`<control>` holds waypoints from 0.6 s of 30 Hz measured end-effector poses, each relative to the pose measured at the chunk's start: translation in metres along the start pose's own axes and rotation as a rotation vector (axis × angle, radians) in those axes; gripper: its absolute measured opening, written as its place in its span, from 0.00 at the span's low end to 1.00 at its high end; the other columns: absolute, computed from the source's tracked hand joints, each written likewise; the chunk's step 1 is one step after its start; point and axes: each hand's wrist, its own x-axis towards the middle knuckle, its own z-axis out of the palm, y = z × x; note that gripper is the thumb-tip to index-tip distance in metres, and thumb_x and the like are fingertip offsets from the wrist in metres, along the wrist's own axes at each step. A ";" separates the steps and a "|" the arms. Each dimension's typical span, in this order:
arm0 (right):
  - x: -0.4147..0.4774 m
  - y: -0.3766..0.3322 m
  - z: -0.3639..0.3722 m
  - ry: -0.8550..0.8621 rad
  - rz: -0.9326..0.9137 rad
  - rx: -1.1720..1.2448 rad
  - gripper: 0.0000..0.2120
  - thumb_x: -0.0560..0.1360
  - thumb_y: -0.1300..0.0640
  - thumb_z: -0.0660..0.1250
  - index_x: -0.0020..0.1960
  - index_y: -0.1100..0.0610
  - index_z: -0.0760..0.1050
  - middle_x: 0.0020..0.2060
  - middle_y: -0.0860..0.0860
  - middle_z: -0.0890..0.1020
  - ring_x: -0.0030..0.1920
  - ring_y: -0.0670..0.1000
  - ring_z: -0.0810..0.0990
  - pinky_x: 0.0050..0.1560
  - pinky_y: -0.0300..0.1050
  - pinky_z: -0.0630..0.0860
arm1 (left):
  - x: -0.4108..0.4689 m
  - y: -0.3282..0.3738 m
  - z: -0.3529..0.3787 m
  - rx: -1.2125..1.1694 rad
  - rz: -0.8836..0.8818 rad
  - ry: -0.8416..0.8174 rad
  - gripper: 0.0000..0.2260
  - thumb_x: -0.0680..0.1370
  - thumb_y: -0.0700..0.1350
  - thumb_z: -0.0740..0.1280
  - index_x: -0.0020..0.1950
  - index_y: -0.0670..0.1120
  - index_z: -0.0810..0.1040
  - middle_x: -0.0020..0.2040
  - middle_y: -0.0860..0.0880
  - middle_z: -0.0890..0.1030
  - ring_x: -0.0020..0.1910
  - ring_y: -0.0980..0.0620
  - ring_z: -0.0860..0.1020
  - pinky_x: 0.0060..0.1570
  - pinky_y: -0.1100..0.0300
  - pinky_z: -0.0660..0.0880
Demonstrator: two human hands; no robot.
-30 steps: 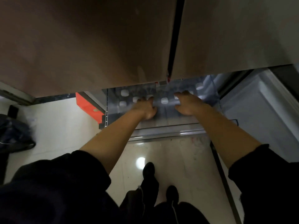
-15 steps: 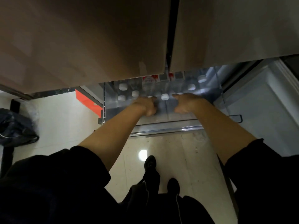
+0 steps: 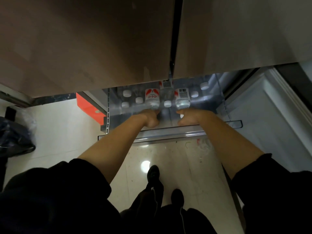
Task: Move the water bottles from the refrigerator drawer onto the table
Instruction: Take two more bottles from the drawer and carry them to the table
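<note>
Left bottle (image 3: 152, 98) and right bottle (image 3: 182, 97) have just risen from the drawer (image 3: 168, 134); left hand (image 3: 151, 119) and right hand (image 3: 190, 118) each grip one; table next.

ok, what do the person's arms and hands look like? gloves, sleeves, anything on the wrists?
No gloves: left hand and right hand are bare, with no ring, watch or band visible. Forearms are uncovered. The black left sleeve and right sleeve end near the elbows.
</note>
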 end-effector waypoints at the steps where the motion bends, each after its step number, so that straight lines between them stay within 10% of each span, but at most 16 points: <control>1: -0.007 -0.001 -0.002 0.012 -0.004 -0.039 0.31 0.78 0.50 0.67 0.78 0.52 0.61 0.76 0.55 0.64 0.74 0.58 0.65 0.73 0.51 0.63 | -0.004 0.000 -0.002 0.013 0.004 -0.007 0.22 0.81 0.46 0.60 0.76 0.50 0.65 0.71 0.43 0.71 0.67 0.42 0.71 0.66 0.51 0.69; 7: -0.060 -0.006 -0.010 0.248 -0.102 -0.055 0.15 0.77 0.48 0.65 0.60 0.50 0.82 0.63 0.51 0.80 0.61 0.55 0.77 0.64 0.50 0.74 | -0.056 0.005 -0.011 -0.061 0.030 0.118 0.16 0.80 0.50 0.60 0.67 0.51 0.74 0.67 0.43 0.75 0.63 0.42 0.73 0.64 0.48 0.71; 18: -0.122 -0.011 -0.037 0.609 -0.201 0.030 0.08 0.76 0.48 0.65 0.55 0.44 0.74 0.55 0.54 0.81 0.54 0.59 0.78 0.45 0.47 0.72 | -0.123 0.015 -0.018 -0.080 -0.057 0.784 0.13 0.74 0.54 0.68 0.55 0.51 0.73 0.55 0.43 0.78 0.57 0.40 0.75 0.48 0.51 0.75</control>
